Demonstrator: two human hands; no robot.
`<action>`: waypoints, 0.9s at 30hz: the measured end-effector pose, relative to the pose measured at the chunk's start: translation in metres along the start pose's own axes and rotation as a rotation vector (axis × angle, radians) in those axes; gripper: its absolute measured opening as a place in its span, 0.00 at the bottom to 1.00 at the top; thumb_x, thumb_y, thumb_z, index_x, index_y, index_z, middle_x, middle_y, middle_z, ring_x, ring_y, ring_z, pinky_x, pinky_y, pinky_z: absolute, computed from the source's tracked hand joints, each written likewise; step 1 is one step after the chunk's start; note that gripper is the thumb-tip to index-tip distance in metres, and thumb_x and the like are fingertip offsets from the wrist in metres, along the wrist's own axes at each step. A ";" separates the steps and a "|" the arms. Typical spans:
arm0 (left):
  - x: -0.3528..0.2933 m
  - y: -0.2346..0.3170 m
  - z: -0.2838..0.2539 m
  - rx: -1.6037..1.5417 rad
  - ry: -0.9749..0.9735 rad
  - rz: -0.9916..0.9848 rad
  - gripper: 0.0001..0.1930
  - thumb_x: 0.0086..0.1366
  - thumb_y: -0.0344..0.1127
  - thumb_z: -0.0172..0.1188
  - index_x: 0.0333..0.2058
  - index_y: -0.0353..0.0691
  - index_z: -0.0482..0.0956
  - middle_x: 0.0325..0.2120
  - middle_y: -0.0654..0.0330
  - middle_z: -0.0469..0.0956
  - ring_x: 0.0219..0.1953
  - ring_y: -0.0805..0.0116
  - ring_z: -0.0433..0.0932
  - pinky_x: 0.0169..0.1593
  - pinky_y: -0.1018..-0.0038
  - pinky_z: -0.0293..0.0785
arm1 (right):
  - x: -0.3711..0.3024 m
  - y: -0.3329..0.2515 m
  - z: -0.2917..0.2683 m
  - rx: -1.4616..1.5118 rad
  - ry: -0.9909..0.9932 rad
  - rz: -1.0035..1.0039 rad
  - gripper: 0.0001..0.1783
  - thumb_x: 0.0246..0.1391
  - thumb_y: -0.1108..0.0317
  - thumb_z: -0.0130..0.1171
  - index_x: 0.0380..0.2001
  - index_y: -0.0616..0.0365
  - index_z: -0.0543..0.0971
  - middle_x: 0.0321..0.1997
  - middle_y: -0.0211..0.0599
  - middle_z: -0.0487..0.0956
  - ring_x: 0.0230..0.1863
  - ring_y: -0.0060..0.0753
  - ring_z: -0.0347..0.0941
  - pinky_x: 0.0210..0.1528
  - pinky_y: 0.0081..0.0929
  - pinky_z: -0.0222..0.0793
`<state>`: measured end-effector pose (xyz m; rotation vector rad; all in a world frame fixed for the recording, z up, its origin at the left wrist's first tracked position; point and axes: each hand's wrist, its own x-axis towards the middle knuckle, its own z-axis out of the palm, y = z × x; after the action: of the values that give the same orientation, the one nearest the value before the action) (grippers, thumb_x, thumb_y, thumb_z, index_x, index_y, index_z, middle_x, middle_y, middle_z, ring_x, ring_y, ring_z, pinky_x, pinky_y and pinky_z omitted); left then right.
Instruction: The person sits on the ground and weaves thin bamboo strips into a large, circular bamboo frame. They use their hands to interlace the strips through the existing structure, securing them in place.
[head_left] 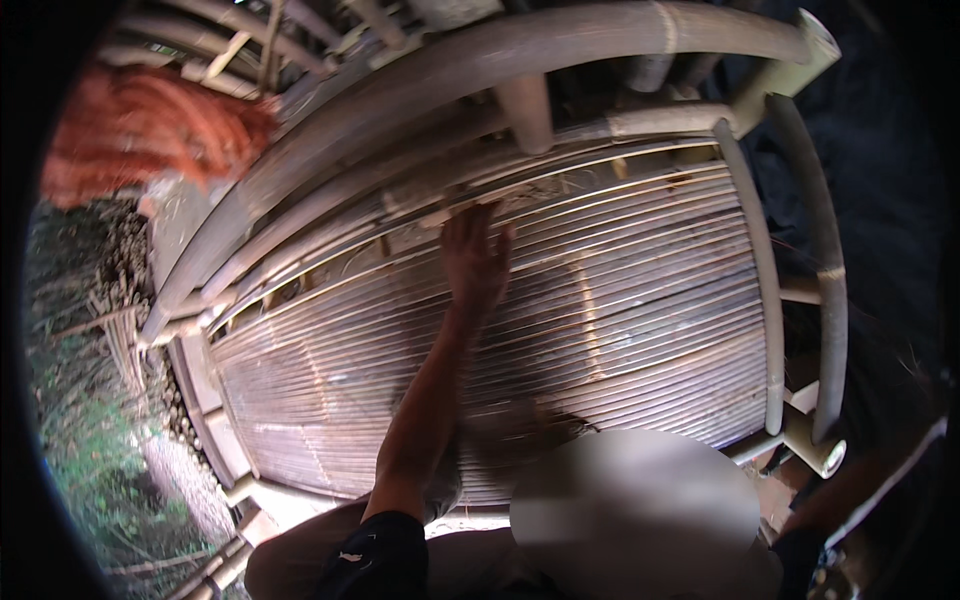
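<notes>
One slatted bamboo bench [660,300], before the person, under the left hand [475,255]; probably stiff, smooth, fairly heavy; likely best hold: thick back rail [600,38]. Left fingers slightly blurred, thumb apart, nothing visibly clamped.

Left hand [477,252] was extended over the rear edge of the bamboo-slat seat [665,300], fingers slightly spread; contact couldn't be confirmed. Thick bamboo rail [560,45] was seen beyond, reddish-orange bundle [150,130] upper left.

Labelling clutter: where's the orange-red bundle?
Head view, upper left: the orange-red bundle is just outside the thick curved bamboo rail, up and left of the left hand.
</notes>
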<state>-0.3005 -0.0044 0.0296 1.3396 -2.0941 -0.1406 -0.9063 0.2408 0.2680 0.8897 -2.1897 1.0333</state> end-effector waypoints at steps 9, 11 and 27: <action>0.051 0.106 0.124 0.086 -0.195 -0.080 0.12 0.67 0.46 0.53 0.36 0.43 0.76 0.32 0.56 0.78 0.39 0.54 0.77 0.46 0.53 0.69 | -0.226 -0.212 0.284 -0.222 -0.736 -0.360 0.11 0.55 0.59 0.54 0.31 0.56 0.77 0.32 0.46 0.77 0.35 0.46 0.76 0.37 0.40 0.72; 0.052 0.089 0.123 0.063 -0.294 -0.058 0.12 0.67 0.45 0.53 0.33 0.44 0.77 0.31 0.56 0.79 0.37 0.54 0.78 0.44 0.56 0.71 | -0.257 -0.245 0.308 -0.274 -1.031 -0.372 0.16 0.56 0.56 0.51 0.37 0.57 0.80 0.39 0.54 0.81 0.42 0.55 0.78 0.44 0.48 0.74; 0.114 0.114 0.141 0.093 -0.852 -0.440 0.19 0.63 0.53 0.53 0.39 0.46 0.83 0.40 0.57 0.83 0.44 0.54 0.82 0.45 0.57 0.77 | -0.257 -0.241 0.340 0.343 -1.841 0.506 0.31 0.62 0.38 0.41 0.25 0.55 0.75 0.12 0.35 0.68 0.06 0.26 0.57 0.09 0.31 0.53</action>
<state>-0.5007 -0.0810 0.0174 2.0250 -2.4186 -0.9526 -0.6304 -0.0679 0.0063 1.9964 -3.9140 0.7726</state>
